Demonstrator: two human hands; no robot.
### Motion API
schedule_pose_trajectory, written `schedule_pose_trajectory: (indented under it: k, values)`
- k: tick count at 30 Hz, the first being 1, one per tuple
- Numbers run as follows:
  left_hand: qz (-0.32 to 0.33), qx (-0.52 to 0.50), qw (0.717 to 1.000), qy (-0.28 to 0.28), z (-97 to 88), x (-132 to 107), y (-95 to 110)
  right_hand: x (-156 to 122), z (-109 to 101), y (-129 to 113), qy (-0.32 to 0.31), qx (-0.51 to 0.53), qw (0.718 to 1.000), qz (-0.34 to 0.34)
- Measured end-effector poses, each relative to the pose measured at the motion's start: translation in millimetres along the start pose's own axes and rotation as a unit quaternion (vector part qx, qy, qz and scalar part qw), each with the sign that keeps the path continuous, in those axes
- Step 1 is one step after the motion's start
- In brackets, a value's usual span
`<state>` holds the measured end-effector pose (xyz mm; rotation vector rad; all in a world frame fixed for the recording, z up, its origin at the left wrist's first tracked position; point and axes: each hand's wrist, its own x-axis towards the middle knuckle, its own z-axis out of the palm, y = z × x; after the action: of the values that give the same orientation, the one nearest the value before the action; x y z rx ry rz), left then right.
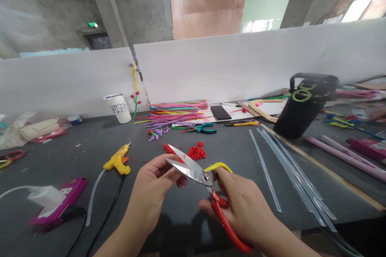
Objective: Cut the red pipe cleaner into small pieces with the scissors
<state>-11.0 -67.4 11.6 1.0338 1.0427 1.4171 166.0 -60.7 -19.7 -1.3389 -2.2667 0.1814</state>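
Observation:
My right hand [241, 196] grips a pair of scissors [193, 172] with red and yellow handles. Their blades are spread apart and point up and to the left. My left hand [150, 188] is beside the blades, its thumb and fingertips pinched together partly behind them. Whatever those fingertips hold is hidden or too small to make out. Just beyond the blades lies a pile of short red fuzzy pieces [197, 151], with more red bits [167, 149] close to the left fingertips.
A yellow glue gun [118, 160] and purple power strip [60, 204] lie left. Behind are coloured pipe cleaners [177, 113], teal-handled pliers [205, 129], a phone [221, 112] and a white cup [119, 108]. Clear glue sticks [289, 168] and a black bottle [304, 106] occupy the right.

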Motion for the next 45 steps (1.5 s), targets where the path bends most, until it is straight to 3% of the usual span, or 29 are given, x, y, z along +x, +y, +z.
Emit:
schedule_pose_trajectory:
  k: [33, 45]
  values:
    - [0.013, 0.013, 0.999, -0.028, 0.9, -3.0, 4.6, -2.5, 4.5, -2.2, -0.001, -0.009, 1.000, -0.014]
    - [0.013, 0.030, 0.999, 0.005, 0.5, -1.8, 2.6, -1.0, -0.9, -1.7, 0.004, -0.015, 1.000, -0.008]
